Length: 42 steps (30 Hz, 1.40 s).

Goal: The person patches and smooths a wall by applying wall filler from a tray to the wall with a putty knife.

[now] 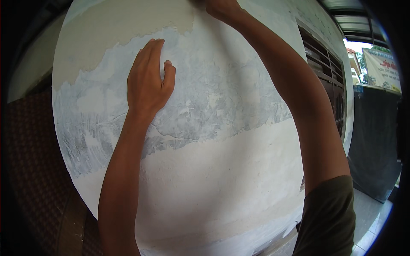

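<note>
In front of me stands a wall (200, 175), white below and patchy grey-blue across the middle, with a beige coat at the upper left. My left hand (147, 79) lies flat on the patchy grey-blue band, fingers stretched upward and thumb apart, holding nothing. Raised higher, my right hand (224, 9) is partly cut off by the upper edge of the view. Its fingers look closed round a dark, blurred thing (197, 3) beside the beige coat. Too little of that thing shows to tell its kind.
A window with dark slats (322, 64) is set in the wall to the right. Beyond it hang a black sheet (373, 141) and a pale banner (382, 70). Brown patterned material (34, 162) fills the left side. Pale floor tiles (371, 226) show at the lower right.
</note>
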Motion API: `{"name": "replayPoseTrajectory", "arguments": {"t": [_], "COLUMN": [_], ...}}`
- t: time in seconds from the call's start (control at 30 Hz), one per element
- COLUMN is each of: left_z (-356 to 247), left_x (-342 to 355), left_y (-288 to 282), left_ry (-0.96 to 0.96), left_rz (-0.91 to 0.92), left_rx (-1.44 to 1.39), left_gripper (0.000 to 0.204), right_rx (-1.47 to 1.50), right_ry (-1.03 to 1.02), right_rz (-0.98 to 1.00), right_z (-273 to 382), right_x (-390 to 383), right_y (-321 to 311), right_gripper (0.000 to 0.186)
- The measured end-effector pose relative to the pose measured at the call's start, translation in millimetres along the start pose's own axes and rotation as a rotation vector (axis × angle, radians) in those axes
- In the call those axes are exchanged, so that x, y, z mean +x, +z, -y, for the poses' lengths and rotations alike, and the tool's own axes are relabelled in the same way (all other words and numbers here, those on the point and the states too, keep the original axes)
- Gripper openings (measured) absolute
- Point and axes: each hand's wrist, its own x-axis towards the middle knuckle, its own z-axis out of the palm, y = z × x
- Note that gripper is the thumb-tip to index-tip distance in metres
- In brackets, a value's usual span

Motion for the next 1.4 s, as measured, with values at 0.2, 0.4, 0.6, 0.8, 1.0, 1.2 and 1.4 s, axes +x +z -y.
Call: {"name": "replayPoseTrajectory", "arguments": {"t": [0.2, 0.4, 0.6, 0.8, 1.0, 1.2, 1.4], "left_z": [11.7, 3.3, 2.8, 11.6, -1.4, 7.7, 5.3], "left_x": [-9.5, -1.8, -2.5, -9.2, 1.6, -4.8, -4.4], "left_y": [-5.0, 0.0, 1.3, -5.7, 4.6, -1.5, 0.2], "left_ry": [-0.007, 0.009, -0.010, -0.005, 0.012, -0.003, 0.015], "left_rz": [0.003, -0.010, -0.002, -0.014, -0.021, -0.006, -0.019], "left_rx": [0.058, 0.034, 0.005, 0.076, 0.018, 0.040, 0.063], "left_gripper": [0.045, 0.044, 0.044, 0.044, 0.044, 0.044, 0.044], "right_rx": [0.163, 0.129, 0.013, 0.268, 0.023, 0.154, 0.192], "right_ry": [-0.042, 0.062, 0.029, 0.036, 0.128, -0.096, -0.006], "right_rz": [0.129, -0.067, 0.095, 0.028, 0.042, 0.078, -0.039], "right_z": [42.7, -1.8, 23.1, 55.7, -13.5, 56.6, 27.0], "right_x": [-53.9, -5.9, -16.7, -61.6, 11.3, -42.1, -19.1], "right_y": [-41.8, -31.4, -14.3, -59.2, -26.1, -31.8, -51.3], "right_gripper": [0.027, 0.030, 0.023, 0.033, 0.027, 0.032, 0.036]}}
